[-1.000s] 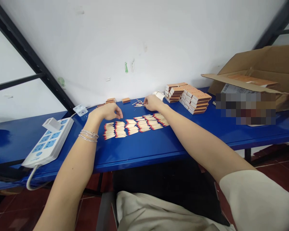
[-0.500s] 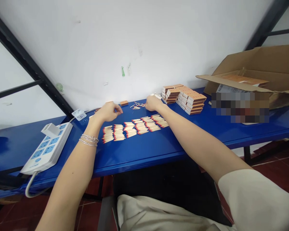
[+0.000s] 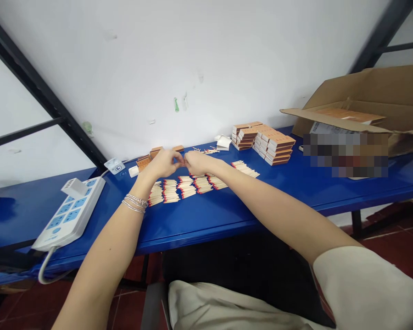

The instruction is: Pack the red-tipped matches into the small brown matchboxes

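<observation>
My left hand (image 3: 163, 164) and my right hand (image 3: 198, 162) meet fingertip to fingertip above the back edge of the match rows. Both are closed in a pinch; what lies between the fingers is too small to make out. Below them, wooden matches (image 3: 170, 190) with red heads lie in several side-by-side bundles, partly covered by my right hand and forearm. Behind my right hand is a small loose pile of matches (image 3: 209, 151), beside a white matchbox tray (image 3: 223, 142). Orange matchboxes (image 3: 143, 162) sit behind my left hand, with a white piece (image 3: 133, 171) next to them.
Stacked matchboxes (image 3: 273, 142) stand against the wall at right. Further right is an open cardboard box (image 3: 365, 91). A white power strip (image 3: 70, 215) with a plugged-in adapter lies at left on the blue table (image 3: 199, 224). Black metal posts rise at both sides.
My right hand has moved left from the loose match pile to meet my left hand, which shifted slightly right. The white tray and the orange matchboxes are now more exposed.
</observation>
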Demonstrator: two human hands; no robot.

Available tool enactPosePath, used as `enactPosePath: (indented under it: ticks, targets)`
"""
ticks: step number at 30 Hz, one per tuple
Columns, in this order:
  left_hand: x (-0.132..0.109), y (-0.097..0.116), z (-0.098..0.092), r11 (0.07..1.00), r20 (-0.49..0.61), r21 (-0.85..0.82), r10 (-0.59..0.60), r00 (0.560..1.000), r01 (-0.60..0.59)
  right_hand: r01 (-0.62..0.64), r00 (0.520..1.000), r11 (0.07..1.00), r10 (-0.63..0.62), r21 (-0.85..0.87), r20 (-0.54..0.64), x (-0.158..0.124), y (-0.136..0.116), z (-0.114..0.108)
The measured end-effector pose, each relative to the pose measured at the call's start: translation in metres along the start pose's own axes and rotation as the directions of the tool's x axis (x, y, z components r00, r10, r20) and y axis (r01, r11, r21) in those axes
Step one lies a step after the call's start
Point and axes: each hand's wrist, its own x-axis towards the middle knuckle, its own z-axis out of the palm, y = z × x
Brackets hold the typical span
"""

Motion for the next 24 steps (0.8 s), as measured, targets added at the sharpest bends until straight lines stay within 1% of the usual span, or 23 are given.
enactPosePath:
  ticks: [5,10,12,15,17,19,22,24]
  targets:
    - [0.002,-0.005,0.003,0.998,0.063,-0.059,0.008,0.998,-0.004,0.040,0.997,0.999,-0.038,-0.023,0.060,-0.004,-0.002,-0.003]
    - [0.003,-0.006,0.008,0.997,0.128,-0.074,-0.018,0.992,0.028,0.014,0.995,1.000,-0.014,0.000,0.102,-0.007,-0.002,-0.006]
    - [0.003,-0.007,0.010,0.996,0.165,-0.076,-0.041,0.985,0.054,-0.003,0.998,1.000,0.001,0.027,0.070,-0.005,0.003,-0.006]
    - [0.003,-0.008,0.011,0.994,0.228,-0.076,-0.053,0.972,0.072,-0.023,0.999,0.996,0.026,0.092,-0.039,-0.001,0.015,-0.003]
    - [0.002,-0.007,0.011,0.997,0.263,-0.056,-0.044,0.964,0.061,-0.056,0.992,0.989,0.070,0.134,-0.105,0.002,0.024,-0.001]
    - [0.002,-0.004,0.009,0.998,0.294,-0.041,-0.029,0.955,0.043,-0.125,0.978,0.978,0.150,0.164,-0.147,0.005,0.031,0.000]
    - [0.002,0.001,0.006,0.999,0.344,-0.042,-0.014,0.939,0.030,-0.257,0.945,0.949,0.287,0.185,-0.158,0.006,0.043,0.003]
    - [0.001,0.003,0.005,0.998,0.364,-0.047,-0.021,0.931,0.041,-0.323,0.923,0.928,0.352,0.187,-0.155,0.006,0.051,0.004]
